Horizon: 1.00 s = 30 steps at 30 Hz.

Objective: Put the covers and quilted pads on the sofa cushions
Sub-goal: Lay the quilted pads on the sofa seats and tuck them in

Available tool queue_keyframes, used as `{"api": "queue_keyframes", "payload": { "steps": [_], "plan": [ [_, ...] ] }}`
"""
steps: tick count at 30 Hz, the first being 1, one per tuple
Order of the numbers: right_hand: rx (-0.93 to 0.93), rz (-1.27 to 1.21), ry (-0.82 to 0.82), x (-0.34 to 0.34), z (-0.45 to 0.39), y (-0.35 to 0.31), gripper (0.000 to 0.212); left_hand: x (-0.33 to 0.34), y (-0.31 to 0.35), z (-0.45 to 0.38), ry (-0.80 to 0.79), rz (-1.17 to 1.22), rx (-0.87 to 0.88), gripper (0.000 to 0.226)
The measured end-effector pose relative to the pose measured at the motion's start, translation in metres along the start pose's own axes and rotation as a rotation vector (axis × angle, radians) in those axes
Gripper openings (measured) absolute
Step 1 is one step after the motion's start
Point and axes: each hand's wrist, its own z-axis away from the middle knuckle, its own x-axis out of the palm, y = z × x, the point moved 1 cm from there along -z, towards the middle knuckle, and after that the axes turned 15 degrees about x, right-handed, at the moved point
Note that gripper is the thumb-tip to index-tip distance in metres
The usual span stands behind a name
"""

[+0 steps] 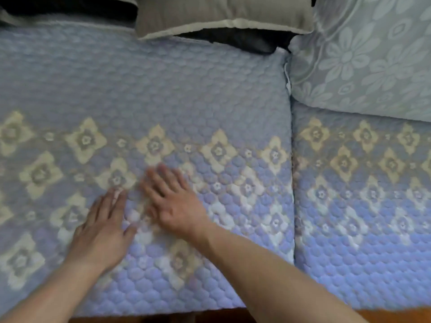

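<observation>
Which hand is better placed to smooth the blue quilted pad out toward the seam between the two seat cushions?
Right. The right hand lies flat on the blue quilted pad, nearer the seam; the left hand rests flat farther left, so it would have to cross over.

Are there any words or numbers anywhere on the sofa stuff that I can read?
None: no words, numbers, labels or brand marks show anywhere.
The blue quilted pad with cream flower diamonds has only patterns.
The pale blue cushion with white woven flowers has only patterns.
The plain grey-brown pillow has no print.
</observation>
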Motion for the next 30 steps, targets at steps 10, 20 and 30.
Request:
{"api": "queue_keyframes", "payload": {
  "steps": [10, 20, 30],
  "plan": [
    [1.021, -0.033, 0.146, -0.051, 0.042, 0.155, 0.065, -0.001, 0.038, -0.005, -0.06, -0.08, -0.195, 0.083],
    [1.018, -0.317, -0.214, -0.012, 0.24, 0.164, 0.069, 0.041, 0.074, 0.021, -0.221, -0.448, 0.167, 0.094],
    [1.266, -0.762, -0.274, -0.016, 0.245, 0.154, 0.062, 0.022, 0.105, -0.009, -0.412, -0.357, 0.082, 0.082]
  ]
}}
